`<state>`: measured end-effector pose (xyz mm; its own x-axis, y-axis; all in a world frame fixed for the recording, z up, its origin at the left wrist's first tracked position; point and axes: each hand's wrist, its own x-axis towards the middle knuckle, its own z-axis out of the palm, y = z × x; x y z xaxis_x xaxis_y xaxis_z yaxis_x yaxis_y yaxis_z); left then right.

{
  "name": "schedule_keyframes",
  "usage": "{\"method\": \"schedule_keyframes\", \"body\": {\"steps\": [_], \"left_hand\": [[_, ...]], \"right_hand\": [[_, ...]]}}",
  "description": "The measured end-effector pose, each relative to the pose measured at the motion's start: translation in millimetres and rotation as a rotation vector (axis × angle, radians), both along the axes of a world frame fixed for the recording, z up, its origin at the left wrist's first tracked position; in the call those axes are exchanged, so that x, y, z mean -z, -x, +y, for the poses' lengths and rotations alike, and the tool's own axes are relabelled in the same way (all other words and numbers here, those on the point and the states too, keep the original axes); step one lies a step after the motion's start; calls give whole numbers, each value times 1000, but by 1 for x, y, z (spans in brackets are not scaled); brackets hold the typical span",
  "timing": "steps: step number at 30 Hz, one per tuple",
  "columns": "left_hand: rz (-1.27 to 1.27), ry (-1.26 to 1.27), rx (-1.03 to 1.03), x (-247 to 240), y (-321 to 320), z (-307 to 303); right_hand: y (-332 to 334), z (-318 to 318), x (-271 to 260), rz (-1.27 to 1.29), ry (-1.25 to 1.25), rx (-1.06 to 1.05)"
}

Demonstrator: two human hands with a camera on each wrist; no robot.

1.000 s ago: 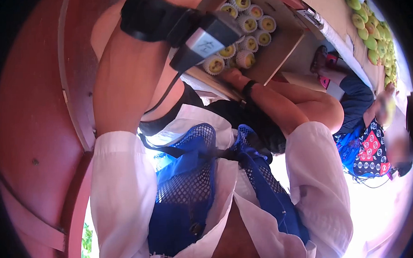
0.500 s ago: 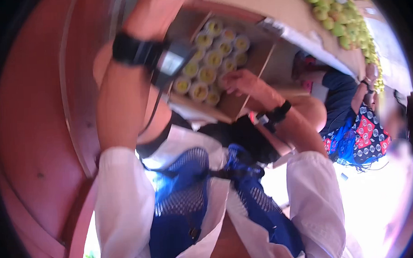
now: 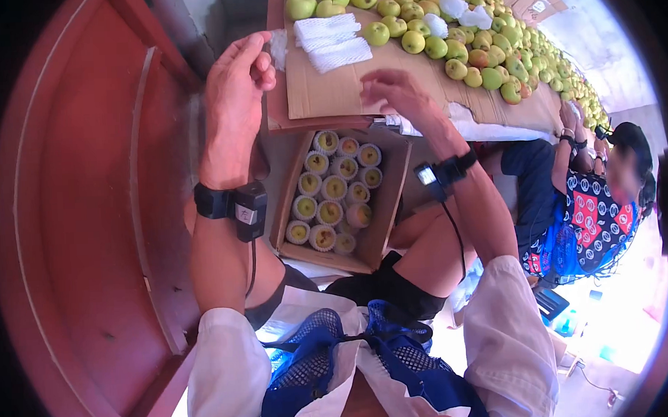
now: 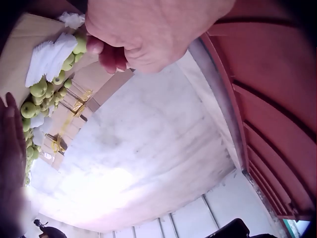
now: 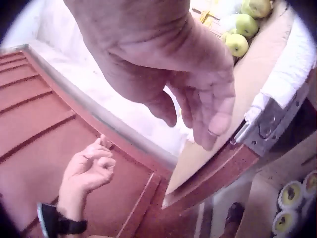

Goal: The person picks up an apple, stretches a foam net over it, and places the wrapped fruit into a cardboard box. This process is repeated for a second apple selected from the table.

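Apples (image 3: 333, 188), mostly in white foam-net cups, stand in rows in an open cardboard carton (image 3: 387, 179), just below the table edge & in front of the person's legs. More apples (image 3: 414, 42), bare, are heaped on the tabletop cardboard (image 3: 330, 97), running off to the far R.

L hand (image 3: 236, 90) hovers over the table's L edge: fingers loosely curled, gap narrow, nothing seen in it. White crumpled wad (image 3: 278, 50) is right by its fingertips; can't tell if touching. Foam-net sleeves (image 3: 343, 55), flattened & stacked in two bunches, lie on the cardboard btwn the two hands, near the loose apples.

R hand (image 3: 407, 99) is above the cardboard's front part, fingers relaxed & slightly bent, thumb apart, grip fairly wide, holding nothing visible; carton is below it. Both wrists wear strapped-on cams.

Also: red ribbed panel (image 3: 75, 181) on L; metal latch (image 5: 270, 126) at table edge, next to white cloth-like sheet (image 5: 290, 62); 2nd person (image 3: 595, 210) at R, w/ cap & patterned top, hands at the apple heap.
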<state>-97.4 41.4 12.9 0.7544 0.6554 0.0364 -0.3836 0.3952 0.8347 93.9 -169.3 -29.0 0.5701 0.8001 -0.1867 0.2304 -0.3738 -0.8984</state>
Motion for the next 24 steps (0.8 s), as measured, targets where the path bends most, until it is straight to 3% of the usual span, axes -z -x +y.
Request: {"method": "schedule_keyframes", "body": {"steps": [4, 5, 8, 19, 24], "left_hand": [[22, -2, 1, 3, -10, -1], [36, -1, 5, 5, -12, 0], [59, -24, 20, 8, -21, 6], [235, -109, 105, 20, -81, 17], [451, -347, 101, 19, -88, 0]], "right_hand": [[-38, 40, 33, -583, -41, 116], [-40, 46, 35, -570, -16, 105], [-41, 62, 45, -875, 49, 90], [-67, 48, 56, -719, -15, 127], [-56, 30, 44, -640, -118, 186]]}}
